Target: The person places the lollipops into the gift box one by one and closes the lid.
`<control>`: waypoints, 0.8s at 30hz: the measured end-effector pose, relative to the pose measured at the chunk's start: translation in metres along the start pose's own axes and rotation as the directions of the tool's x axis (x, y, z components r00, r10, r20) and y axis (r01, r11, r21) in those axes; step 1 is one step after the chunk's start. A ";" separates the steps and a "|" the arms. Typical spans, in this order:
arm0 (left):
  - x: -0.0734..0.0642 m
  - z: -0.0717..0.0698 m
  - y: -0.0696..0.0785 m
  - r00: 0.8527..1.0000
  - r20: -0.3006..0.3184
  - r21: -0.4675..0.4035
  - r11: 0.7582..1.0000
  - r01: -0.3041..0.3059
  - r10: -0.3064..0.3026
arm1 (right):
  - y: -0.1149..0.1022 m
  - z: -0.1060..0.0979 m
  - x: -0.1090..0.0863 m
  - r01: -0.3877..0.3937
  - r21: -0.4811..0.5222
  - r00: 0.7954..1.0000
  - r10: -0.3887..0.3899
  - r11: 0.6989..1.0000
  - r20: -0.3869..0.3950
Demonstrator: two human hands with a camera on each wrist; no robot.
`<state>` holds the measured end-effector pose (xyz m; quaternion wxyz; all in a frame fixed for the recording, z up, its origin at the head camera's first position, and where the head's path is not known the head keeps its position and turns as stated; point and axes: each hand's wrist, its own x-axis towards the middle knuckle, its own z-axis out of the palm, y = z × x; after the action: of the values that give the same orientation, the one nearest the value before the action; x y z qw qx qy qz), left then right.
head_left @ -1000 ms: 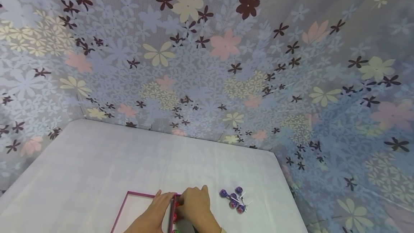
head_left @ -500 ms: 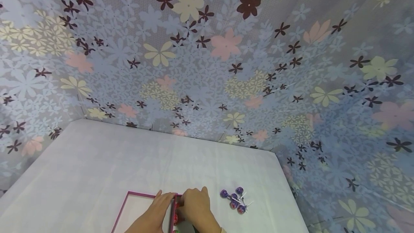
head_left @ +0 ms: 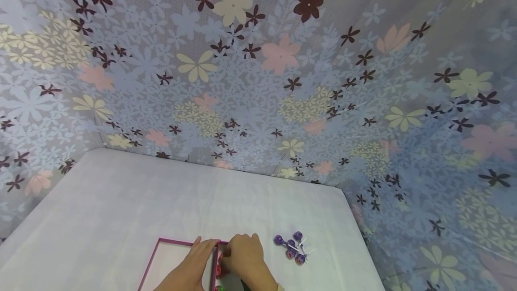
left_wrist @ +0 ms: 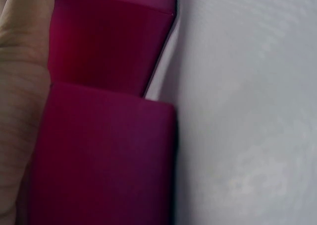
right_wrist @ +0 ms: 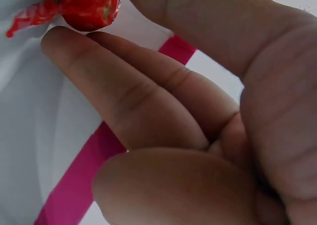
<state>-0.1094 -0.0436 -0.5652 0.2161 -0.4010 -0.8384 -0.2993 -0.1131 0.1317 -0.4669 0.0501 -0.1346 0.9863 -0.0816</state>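
Observation:
A flat magenta-edged box (head_left: pixel 175 241) with a white inside stands at the bottom of the head view, split by a magenta wall. My left hand (head_left: pixel 190 264) rests on it with fairly straight fingers reaching to that wall's far end. The left wrist view shows the same hand beside the box's magenta sides (left_wrist: pixel 104 150). Inside the right part, my right hand (head_left: pixel 244 255) reaches down, its fingertips hidden in the head view. It pinches a red-wrapped lollipop (right_wrist: pixel 91 9) between thumb and fingers. More red lollipops (head_left: pixel 218 271) and a green one (head_left: pixel 218 288) lie along the wall.
Several purple-wrapped lollipops (head_left: pixel 291 253) with white sticks lie in a loose cluster on the white table (head_left: pixel 169 197), right of my right hand. A flowered cloth (head_left: pixel 250 80) hangs behind the table and along its right side.

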 end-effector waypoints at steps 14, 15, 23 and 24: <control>0.000 -0.002 -0.004 0.996 0.091 -0.098 0.995 0.021 -0.012 | 0.007 -0.011 -0.012 -0.028 0.096 0.999 0.031 0.995 -0.030; 0.000 -0.003 -0.004 0.996 0.092 -0.102 0.995 0.022 -0.013 | 0.008 -0.013 -0.014 -0.021 0.101 0.999 0.026 0.995 -0.043; -0.001 -0.001 -0.003 0.998 0.056 -0.052 0.999 -0.014 0.017 | 0.018 -0.029 -0.028 -0.014 0.179 0.981 0.048 0.984 -0.186; -0.001 -0.001 -0.003 0.998 0.055 -0.055 0.998 -0.011 0.014 | 0.021 -0.031 -0.030 -0.018 0.187 0.977 0.057 0.982 -0.207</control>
<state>-0.1108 -0.0462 -0.5659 0.1837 -0.4203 -0.8330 -0.3094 -0.0936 0.1646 -0.4375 -0.0415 -0.1011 0.9766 -0.1851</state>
